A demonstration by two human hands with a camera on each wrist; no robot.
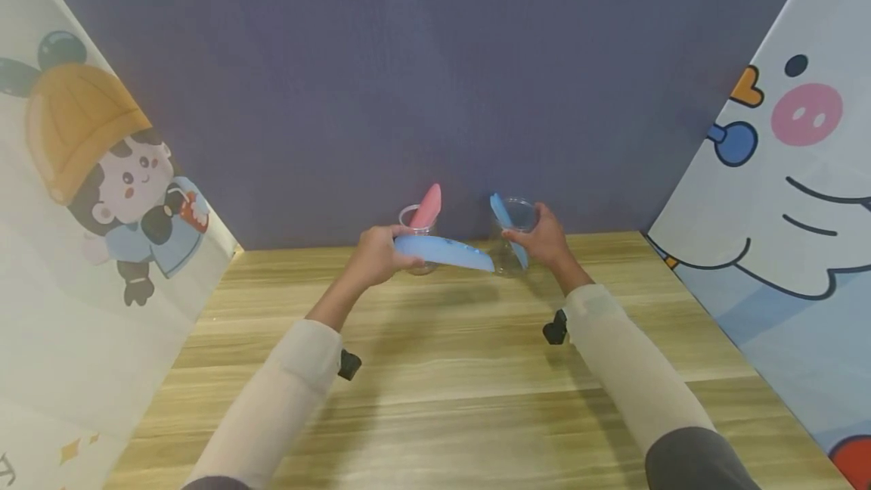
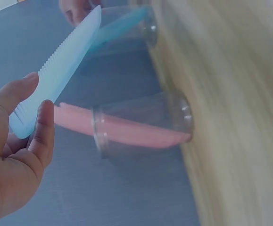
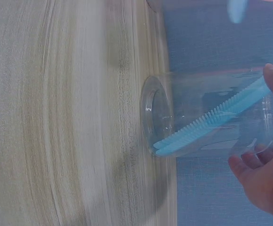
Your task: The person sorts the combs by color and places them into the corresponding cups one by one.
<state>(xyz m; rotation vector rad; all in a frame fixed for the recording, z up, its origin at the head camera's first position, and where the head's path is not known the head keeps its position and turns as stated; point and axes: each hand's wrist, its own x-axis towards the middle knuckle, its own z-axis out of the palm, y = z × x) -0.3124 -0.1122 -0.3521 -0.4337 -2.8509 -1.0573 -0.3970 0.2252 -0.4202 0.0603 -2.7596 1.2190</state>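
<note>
Both arms wear long, close-fitting cream sleeves that end at the wrists, leaving each hand bare: left hand (image 1: pixel 373 254), right hand (image 1: pixel 544 242). A small black mount sits under each forearm. Dark grey cloth covers the upper arms.

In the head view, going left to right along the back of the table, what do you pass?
Left hand → pink knife standing in a clear cup → blue knife held level by the left hand → second clear cup with another blue knife in it → right hand gripping that cup.
</note>
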